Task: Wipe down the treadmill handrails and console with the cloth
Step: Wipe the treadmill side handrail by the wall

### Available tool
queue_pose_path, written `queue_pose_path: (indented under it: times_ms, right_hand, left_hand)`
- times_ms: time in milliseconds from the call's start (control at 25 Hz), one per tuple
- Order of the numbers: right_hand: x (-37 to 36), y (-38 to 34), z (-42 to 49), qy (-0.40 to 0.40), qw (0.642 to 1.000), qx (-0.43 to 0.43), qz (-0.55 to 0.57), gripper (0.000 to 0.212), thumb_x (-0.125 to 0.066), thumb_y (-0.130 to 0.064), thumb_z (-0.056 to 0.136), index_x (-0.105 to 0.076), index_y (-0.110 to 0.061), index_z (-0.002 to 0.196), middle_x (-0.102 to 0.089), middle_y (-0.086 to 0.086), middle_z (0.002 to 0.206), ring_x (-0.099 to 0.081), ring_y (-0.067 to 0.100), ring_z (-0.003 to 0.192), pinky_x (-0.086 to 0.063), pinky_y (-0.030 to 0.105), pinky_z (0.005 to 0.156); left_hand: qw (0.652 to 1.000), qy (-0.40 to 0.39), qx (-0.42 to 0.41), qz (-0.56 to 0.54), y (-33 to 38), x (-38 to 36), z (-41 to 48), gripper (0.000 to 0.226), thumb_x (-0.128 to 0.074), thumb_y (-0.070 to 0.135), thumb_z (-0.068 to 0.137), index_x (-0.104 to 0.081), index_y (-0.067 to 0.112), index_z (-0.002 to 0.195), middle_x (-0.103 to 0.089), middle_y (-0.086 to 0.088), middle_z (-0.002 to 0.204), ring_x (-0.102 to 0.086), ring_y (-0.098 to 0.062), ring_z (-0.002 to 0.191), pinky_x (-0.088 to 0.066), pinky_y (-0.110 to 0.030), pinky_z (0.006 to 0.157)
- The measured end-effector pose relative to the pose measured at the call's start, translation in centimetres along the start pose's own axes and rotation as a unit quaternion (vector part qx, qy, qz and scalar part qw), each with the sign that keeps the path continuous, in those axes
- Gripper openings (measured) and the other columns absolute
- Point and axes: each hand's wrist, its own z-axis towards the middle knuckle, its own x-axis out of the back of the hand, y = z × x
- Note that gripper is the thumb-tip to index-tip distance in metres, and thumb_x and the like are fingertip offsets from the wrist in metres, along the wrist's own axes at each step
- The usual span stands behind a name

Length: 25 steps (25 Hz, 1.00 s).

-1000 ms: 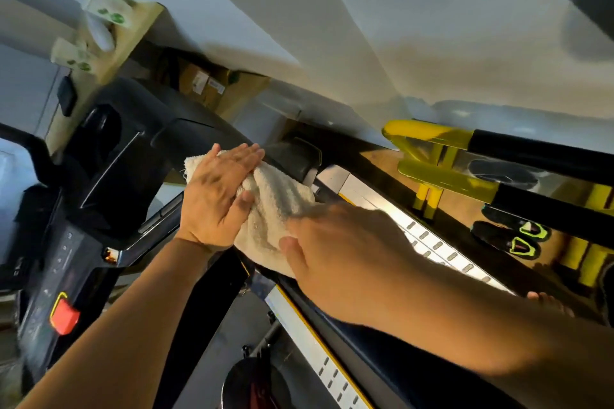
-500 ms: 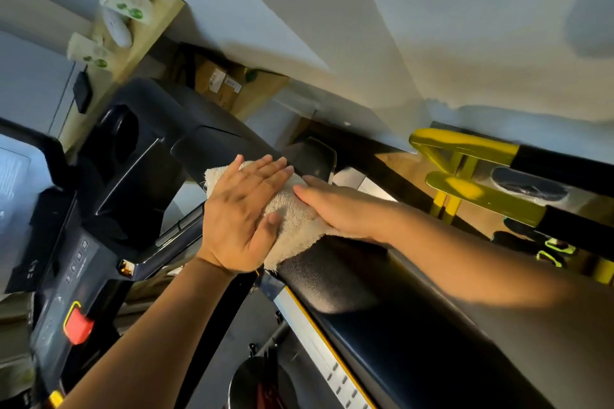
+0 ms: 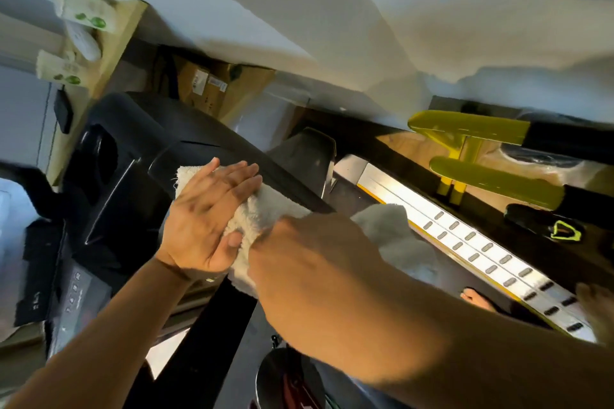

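A cream terry cloth is draped over the black treadmill handrail, with a loose end hanging off the rail's right side. My left hand lies flat on the cloth, fingers together, pressing it on the rail. My right hand covers the cloth's near part, blurred, its fingers hidden under the hand. The black console with a cup holder sits to the left of the rail.
A button strip runs down the console at lower left. The treadmill's silver side rail runs to the right. Yellow and black equipment stands at right. A wooden shelf with small packets and cardboard boxes sits against the wall.
My right hand has slid back along the handrail toward me over the cloth. An end of the cloth now hangs off the rail's right side. The left hand stays pressed on the cloth.
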Motion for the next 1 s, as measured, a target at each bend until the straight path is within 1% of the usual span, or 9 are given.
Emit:
queue_pose_path:
  times_ms: [80, 160, 240, 320, 440, 520, 800, 920, 1000]
  right_hand:
    - [-0.3, 2.2, 1.2, 0.004, 0.998, 0.038, 0.052, 0.038, -0.036, -0.035, 0.101, -0.043, -0.017, 0.134, -0.049, -0.006, 0.125, -0.049, 0.018, 0.114, -0.03, 0.026, 0.079]
    - [-1.1, 4.7, 1.8, -0.043, 0.978, 0.033, 0.2, 0.044, -0.038, -0.041, 0.102, -0.038, -0.028, 0.144, -0.039, -0.011, 0.145, -0.036, 0.005, 0.13, -0.029, 0.018, 0.096]
    - [-2.5, 6.2, 1.8, -0.071, 0.947, 0.022, 0.313, 0.049, -0.033, -0.042, 0.103, -0.025, -0.038, 0.151, -0.016, -0.02, 0.159, -0.009, -0.01, 0.14, -0.005, 0.002, 0.106]
    - [-4.0, 7.1, 3.2, -0.08, 0.936, 0.018, 0.342, 0.049, -0.031, -0.04, 0.104, -0.02, -0.038, 0.152, -0.01, -0.021, 0.161, 0.004, -0.008, 0.143, 0.009, 0.004, 0.106]
    - [-5.1, 7.7, 7.1, -0.081, 0.936, 0.017, 0.343, 0.048, -0.03, -0.041, 0.105, -0.023, -0.039, 0.152, -0.014, -0.02, 0.161, 0.007, 0.003, 0.148, 0.006, 0.037, 0.121]
    - [-4.9, 7.8, 8.1, -0.06, 0.95, 0.007, 0.308, 0.048, -0.03, -0.043, 0.104, -0.026, -0.038, 0.152, -0.016, -0.019, 0.161, 0.008, 0.006, 0.149, 0.002, 0.043, 0.122]
    - [-3.3, 3.7, 1.8, -0.091, 0.946, 0.038, 0.307, 0.052, -0.024, -0.048, 0.103, -0.003, -0.05, 0.15, 0.01, -0.028, 0.159, 0.018, -0.007, 0.143, 0.017, 0.012, 0.108]
    - [-3.9, 4.6, 5.6, -0.092, 0.929, 0.026, 0.358, 0.047, -0.029, -0.044, 0.104, -0.017, -0.048, 0.15, 0.0, -0.024, 0.161, 0.007, -0.008, 0.143, 0.017, 0.004, 0.103]
    - [-4.5, 6.0, 7.7, -0.089, 0.885, -0.002, 0.457, 0.05, -0.042, -0.038, 0.102, -0.03, -0.038, 0.15, -0.014, -0.02, 0.161, -0.007, -0.01, 0.142, 0.004, 0.011, 0.114]
  left_hand:
    - [1.0, -0.019, -0.013, 0.011, -1.6, 0.2, 0.1, 0.082, -0.011, 0.055, 0.099, -0.064, -0.003, 0.121, -0.06, -0.02, 0.131, -0.054, -0.031, 0.128, -0.031, -0.052, 0.115]
    - [0.999, -0.05, -0.021, 0.009, -3.1, 0.6, 0.3, 0.08, -0.012, 0.055, 0.098, -0.063, -0.002, 0.124, -0.06, -0.019, 0.132, -0.053, -0.03, 0.13, -0.03, -0.051, 0.115]
    - [0.997, -0.065, -0.04, 0.004, -4.0, 0.7, 0.5, 0.078, -0.015, 0.055, 0.097, -0.061, -0.001, 0.126, -0.06, -0.019, 0.132, -0.053, -0.028, 0.13, -0.031, -0.051, 0.115]
    - [0.996, -0.076, -0.048, 0.002, -5.1, 0.8, 1.0, 0.08, -0.014, 0.055, 0.097, -0.06, -0.004, 0.126, -0.061, -0.021, 0.13, -0.054, -0.03, 0.128, -0.034, -0.052, 0.113]
    - [0.996, -0.083, -0.031, 0.009, -6.4, 1.3, 1.2, 0.083, -0.012, 0.056, 0.098, -0.059, -0.006, 0.127, -0.061, -0.021, 0.13, -0.055, -0.031, 0.127, -0.037, -0.056, 0.11]
    - [0.996, -0.084, -0.016, 0.007, -7.2, 1.5, 1.4, 0.083, -0.011, 0.055, 0.099, -0.059, -0.006, 0.127, -0.061, -0.021, 0.129, -0.057, -0.032, 0.125, -0.038, -0.057, 0.108]
    - [0.998, -0.058, -0.031, -0.003, -8.2, 1.0, 1.0, 0.085, -0.01, 0.055, 0.1, -0.064, -0.008, 0.118, -0.064, -0.023, 0.124, -0.06, -0.033, 0.119, -0.04, -0.056, 0.107]
    - [0.998, -0.049, -0.041, -0.004, -9.0, 0.9, 1.2, 0.085, -0.011, 0.055, 0.099, -0.064, -0.008, 0.118, -0.064, -0.023, 0.124, -0.061, -0.033, 0.119, -0.041, -0.055, 0.106]
    - [0.998, -0.042, -0.044, -0.001, -9.5, 0.8, 1.1, 0.085, -0.01, 0.055, 0.099, -0.064, -0.008, 0.118, -0.065, -0.022, 0.124, -0.061, -0.033, 0.119, -0.043, -0.055, 0.104]
